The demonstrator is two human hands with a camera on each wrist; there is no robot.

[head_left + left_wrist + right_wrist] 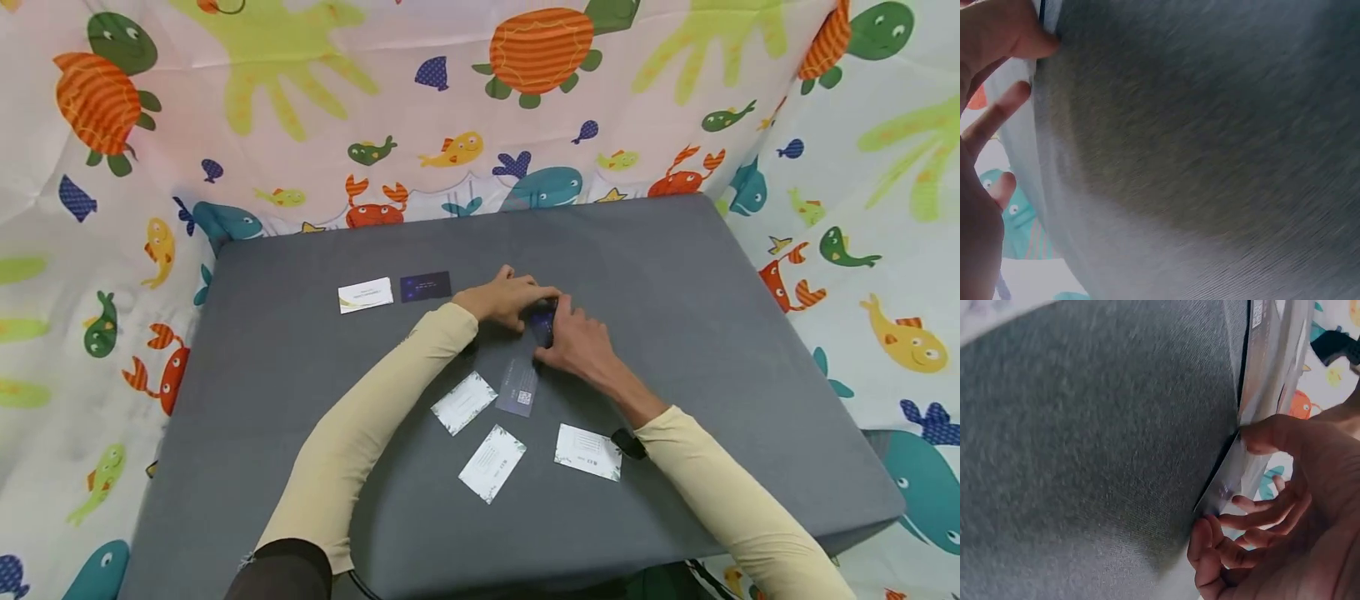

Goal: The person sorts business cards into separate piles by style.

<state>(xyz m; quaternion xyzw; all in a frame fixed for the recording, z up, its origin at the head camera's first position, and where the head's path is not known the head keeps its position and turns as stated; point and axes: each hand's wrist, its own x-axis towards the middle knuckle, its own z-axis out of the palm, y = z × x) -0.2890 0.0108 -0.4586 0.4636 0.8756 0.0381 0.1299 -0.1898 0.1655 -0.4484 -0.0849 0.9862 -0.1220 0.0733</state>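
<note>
A dark blue business card (542, 325) lies at the middle of the table between both hands. My right hand (581, 342) grips it by its two ends, thumb at the near end and fingertips at the far end, as the right wrist view shows for this card (1225, 478). From the left, my left hand (506, 298) reaches to the card's far side with fingers spread and loosely extended; its exact contact is hidden. A grey card with a QR code (517, 387) lies just nearer, and a white leaf-bordered card (464, 403) is left of that.
Two more white leaf-bordered cards, one front left (492, 464) and one by the right wrist (588, 452), lie on the grey table (300, 333). Farther left are a white card (365, 295) and a dark card (425, 287), side by side. Printed cloth (285, 167) borders the table.
</note>
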